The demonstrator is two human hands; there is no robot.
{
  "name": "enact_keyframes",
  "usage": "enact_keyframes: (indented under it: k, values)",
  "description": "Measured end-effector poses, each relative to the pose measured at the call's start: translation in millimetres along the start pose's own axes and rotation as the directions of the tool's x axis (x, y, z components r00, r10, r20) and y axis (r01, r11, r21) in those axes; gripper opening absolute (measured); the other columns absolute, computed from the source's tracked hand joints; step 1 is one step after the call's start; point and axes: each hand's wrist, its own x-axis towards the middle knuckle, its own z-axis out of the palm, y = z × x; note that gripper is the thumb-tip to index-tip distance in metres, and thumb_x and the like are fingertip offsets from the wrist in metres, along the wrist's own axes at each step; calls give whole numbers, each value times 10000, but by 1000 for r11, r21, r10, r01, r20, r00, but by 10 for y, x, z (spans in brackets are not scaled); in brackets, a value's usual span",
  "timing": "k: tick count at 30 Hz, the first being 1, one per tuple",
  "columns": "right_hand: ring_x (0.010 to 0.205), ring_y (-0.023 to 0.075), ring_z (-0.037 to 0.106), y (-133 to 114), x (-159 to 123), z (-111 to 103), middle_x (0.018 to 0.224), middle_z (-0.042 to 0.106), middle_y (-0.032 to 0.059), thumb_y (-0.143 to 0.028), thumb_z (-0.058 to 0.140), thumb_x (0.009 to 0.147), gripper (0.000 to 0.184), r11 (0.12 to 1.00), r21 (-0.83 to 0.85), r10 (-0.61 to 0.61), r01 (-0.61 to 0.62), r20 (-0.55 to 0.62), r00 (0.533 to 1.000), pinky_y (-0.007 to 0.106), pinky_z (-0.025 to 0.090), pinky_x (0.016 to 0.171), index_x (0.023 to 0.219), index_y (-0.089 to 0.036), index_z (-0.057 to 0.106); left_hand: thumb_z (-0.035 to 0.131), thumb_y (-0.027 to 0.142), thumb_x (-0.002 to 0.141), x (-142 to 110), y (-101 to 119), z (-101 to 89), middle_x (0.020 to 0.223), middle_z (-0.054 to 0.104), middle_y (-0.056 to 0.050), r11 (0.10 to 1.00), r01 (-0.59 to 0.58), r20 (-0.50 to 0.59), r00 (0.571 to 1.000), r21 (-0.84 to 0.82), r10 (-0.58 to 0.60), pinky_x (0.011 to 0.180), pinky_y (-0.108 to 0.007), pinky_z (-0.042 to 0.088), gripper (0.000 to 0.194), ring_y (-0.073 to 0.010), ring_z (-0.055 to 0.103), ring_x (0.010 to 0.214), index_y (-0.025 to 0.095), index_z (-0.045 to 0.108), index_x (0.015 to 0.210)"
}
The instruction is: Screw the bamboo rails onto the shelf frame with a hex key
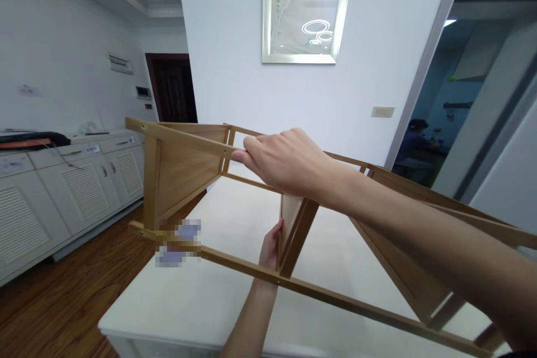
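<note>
— Over the white counter (229,218), lower centre, why is the wooden rack (300,235) held sideways?
— Seemingly for balance: its middle shelf (289,210) sits in the grip of the left hand (269,247), low centre; its upper rail (184,139) fills that of the right hand (285,161), mid-frame.

White tabletop (188,307) sits under sideways wooden shelf rack (298,240), contact unclear; pixelated purplish patch (171,258) at tabletop's left edge.
</note>
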Motion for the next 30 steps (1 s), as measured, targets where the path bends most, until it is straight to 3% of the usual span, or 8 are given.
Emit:
enact_keyframes:
  k: [8,14,30]
  values:
    - [686,226,686,-255,-160,207,800,762,77,-451,189,1181,543,997,-9,-72,73,89,993,330,145,561,991,-183,621,691,394,1037,-74,-397,-231,1247,698,-104,991,34,-89,995,-132,-46,872,-417,641,355,-232,718,1033,150,660,1293]
    - [699,214,689,-307,-226,336,863,774,75,-479,173,1176,574,999,2,-54,54,103,993,324,133,554,1008,-179,633,694,392,1034,-97,-461,-368,1299,681,-115,980,62,-131,988,-188,-88,912,-447,634,378,-250,708,1087,157,648,1327]
    - [702,224,689,-309,-233,696,866,771,83,-475,166,1173,594,993,-18,-117,120,140,983,338,112,548,1024,-167,652,693,396,1033,-13,-599,-397,1349,664,-122,973,-9,-126,992,-232,-21,958,-480,620,399,-271,694,1145,164,639,1353]
